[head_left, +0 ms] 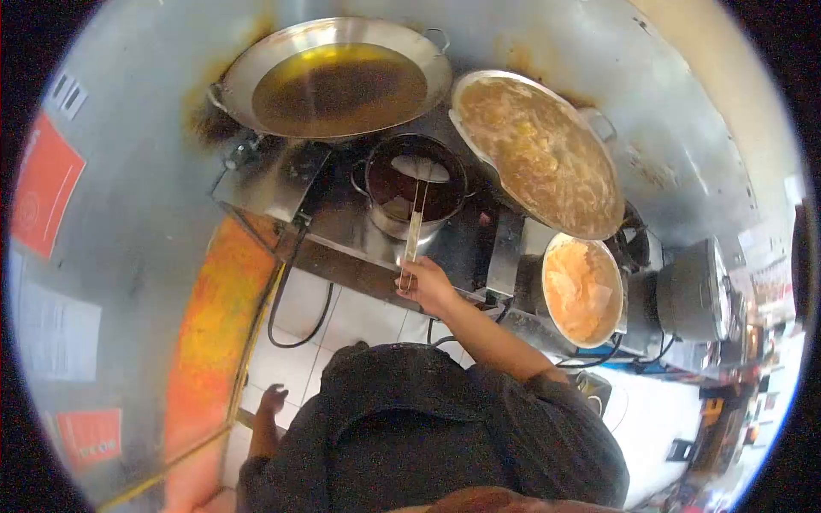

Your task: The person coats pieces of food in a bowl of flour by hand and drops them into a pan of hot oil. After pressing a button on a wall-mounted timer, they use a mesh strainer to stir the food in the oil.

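My right hand [425,284] is closed round the metal handle of a long skimmer [415,231]. Its pale, rounded head lies inside a steel pot [395,225] of dark liquid, over the pot's far half. At my left side hangs my left hand [272,399], holding nothing, its fingers loosely apart above the tiled floor. Behind the pot stands a wide steel pan [242,79] of yellowish-brown oil. To the right of the pot, a second wide pan [466,128] holds bubbling, frothy brown liquid.
A bowl [547,286] of orange-coloured food sits on the right of the stove, near a dark grey pot [684,292]. Black hoses [295,344] loop below the stove's front edge. A metal wall [128,171] with red papers runs along the left.
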Demonstrator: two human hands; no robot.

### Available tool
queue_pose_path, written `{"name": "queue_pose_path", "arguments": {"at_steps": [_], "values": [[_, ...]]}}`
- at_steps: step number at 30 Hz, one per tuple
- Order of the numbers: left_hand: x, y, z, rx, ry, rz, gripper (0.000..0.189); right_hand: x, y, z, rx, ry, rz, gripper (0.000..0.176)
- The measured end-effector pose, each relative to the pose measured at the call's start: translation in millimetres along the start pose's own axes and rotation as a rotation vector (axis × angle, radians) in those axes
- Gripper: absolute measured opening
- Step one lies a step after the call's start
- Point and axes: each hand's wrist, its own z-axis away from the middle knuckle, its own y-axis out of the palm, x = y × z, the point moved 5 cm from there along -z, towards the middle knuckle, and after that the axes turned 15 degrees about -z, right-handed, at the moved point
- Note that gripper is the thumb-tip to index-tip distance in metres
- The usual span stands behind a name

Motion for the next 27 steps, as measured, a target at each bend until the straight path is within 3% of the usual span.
{"name": "queue_pose_path", "arguments": {"at_steps": [1, 3, 4, 5, 7, 9, 14, 16, 17, 19, 20, 22, 24, 26, 27], "values": [[8, 3, 6, 0.043, -0.104, -0.033, 0.040, 0, 2, 2, -0.010, -0.010, -0.013, 0.038], [44, 45, 14, 0.178, -0.538, 0.206, 0.037, 13, 5, 8, -0.140, -0.278, 0.141, 0.028], [49, 53, 17, 0.073, -0.449, 0.116, 0.037, 12, 0, 3, -0.145, -0.284, 0.138, 0.028], [50, 56, 21, -0.034, -0.368, 0.014, 0.037, 19, -9, -1, -0.162, -0.435, 0.275, 0.026], [47, 70, 27, 0.114, -0.442, 0.078, 0.037, 23, -19, -2, -0.181, -0.589, 0.410, 0.025], [42, 75, 25, 0.178, -0.455, 0.113, 0.036, 33, -16, 9, -0.261, -0.921, 0.727, 0.020], [36, 81, 8, 0.176, -0.402, 0.174, 0.036, 31, -15, 34, -0.300, -0.976, 0.822, 0.018], [35, 78, -8, 0.106, -0.342, 0.201, 0.036, 32, -5, 51, -0.325, -0.976, 0.843, 0.016], [31, 69, -16, -0.035, -0.221, 0.074, 0.037, 31, -9, 48, -0.313, -0.975, 0.847, 0.016], [37, 71, -17, 0.020, -0.292, 0.210, 0.039, 32, -14, 48, -0.292, -1.095, 0.873, 0.015], [34, 65, -21, -0.042, -0.165, 0.418, 0.040, 32, -18, 48, -0.284, -1.106, 0.858, 0.015], [-15, 3, -2, -0.015, -0.098, -0.009, 0.040, 29, -32, 43, -0.341, -1.089, 0.933, 0.016], [-31, -11, 11, -0.057, -0.098, -0.029, 0.041, 26, -35, 45, -0.411, -1.006, 0.996, 0.018], [17, 33, -16, 0.130, -0.380, 0.139, 0.043, 24, -31, 55, -0.399, -1.045, 1.010, 0.018], [28, 41, -11, 0.128, -0.375, 0.135, 0.043, 22, -29, 60, -0.383, -1.082, 1.031, 0.017]]}}
